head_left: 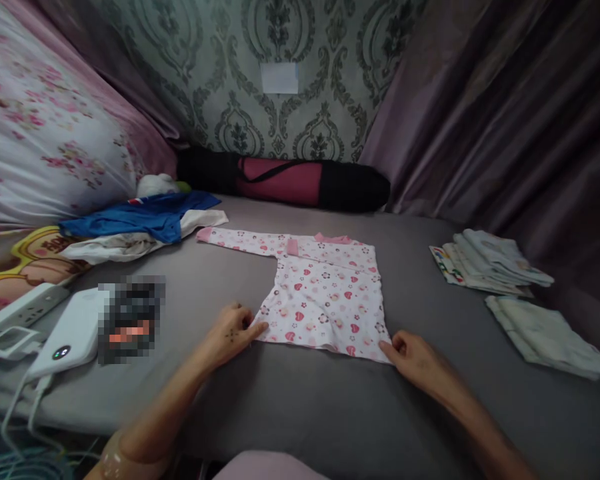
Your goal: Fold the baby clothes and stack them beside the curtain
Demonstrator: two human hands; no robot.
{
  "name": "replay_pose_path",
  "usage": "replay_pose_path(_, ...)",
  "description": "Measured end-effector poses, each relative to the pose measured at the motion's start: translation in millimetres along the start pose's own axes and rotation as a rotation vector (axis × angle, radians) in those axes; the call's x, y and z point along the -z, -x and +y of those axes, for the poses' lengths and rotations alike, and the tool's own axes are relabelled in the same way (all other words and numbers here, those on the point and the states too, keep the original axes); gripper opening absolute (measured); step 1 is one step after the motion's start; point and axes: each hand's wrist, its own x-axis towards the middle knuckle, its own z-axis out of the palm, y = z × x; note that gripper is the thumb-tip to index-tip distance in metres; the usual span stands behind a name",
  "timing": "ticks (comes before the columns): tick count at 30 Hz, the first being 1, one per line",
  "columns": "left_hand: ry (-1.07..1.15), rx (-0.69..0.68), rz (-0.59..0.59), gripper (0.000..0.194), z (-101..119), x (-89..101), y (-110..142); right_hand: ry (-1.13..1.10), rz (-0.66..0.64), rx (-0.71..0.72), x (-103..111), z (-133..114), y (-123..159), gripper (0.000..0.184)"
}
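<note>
A small white baby shirt [325, 293] with red hearts and pink cuffs lies flat on the grey bed surface [300, 400], one sleeve stretched out to the left. My left hand [230, 333] pinches the shirt's near left hem corner. At the near right hem corner my right hand [415, 357] has its fingers curled on the cloth. Both hands rest low on the bed.
Folded pale cloths [490, 263] and another folded cloth [545, 333] lie at the right. A heap of blue and white clothes [140, 223] sits at the left. A white power bank [73, 333] and power strip [20, 313] lie near left. A pink-black roll bag [300, 180] lines the wall.
</note>
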Motion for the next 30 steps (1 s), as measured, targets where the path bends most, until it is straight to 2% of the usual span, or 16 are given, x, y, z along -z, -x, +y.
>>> replay_pose_path(8, 0.041, 0.083, -0.045, 0.043, 2, 14.2, 1, -0.300, -0.156, 0.024, 17, 5, 1, 0.033)
replay_pose_path(11, 0.018, 0.070, -0.062, 0.043, 0, 16.3, 4, -0.271, -0.198, 0.003, 20, 6, 2, 0.034)
replay_pose_path(14, 0.028, 0.066, -0.128, 0.044, -8, 22.4, 5, -0.211, -0.255, 0.007, 23, 9, 2, 0.033)
replay_pose_path(16, 0.075, 0.090, -0.201, 0.045, -15, 31.7, 2, -0.141, -0.298, 0.013, 29, 12, -2, 0.034)
replay_pose_path(18, 0.156, 0.143, -0.218, 0.046, -23, 44.2, -7, -0.085, -0.281, 0.049, 38, 10, -12, 0.036)
replay_pose_path(20, 0.272, 0.226, -0.113, 0.047, -32, 57.1, -24, -0.083, -0.208, 0.155, 45, -4, -29, 0.038)
replay_pose_path(23, 0.534, 0.355, 0.181, 0.044, -45, 69.8, -64, -0.110, -0.060, 0.394, 46, -48, -62, 0.037)
replay_pose_path(25, 0.718, 0.389, 0.313, 0.037, -53, 71.8, -95, -0.116, 0.077, 0.492, 36, -88, -86, 0.034)
replay_pose_path(27, 0.775, 0.457, 0.455, 0.027, -59, 70.8, -123, -0.122, 0.194, 0.576, 21, -128, -106, 0.041)
replay_pose_path(30, 0.771, 0.491, 0.580, 0.018, -66, 69.9, -153, -0.026, 0.159, 0.581, -5, -177, -129, 0.053)
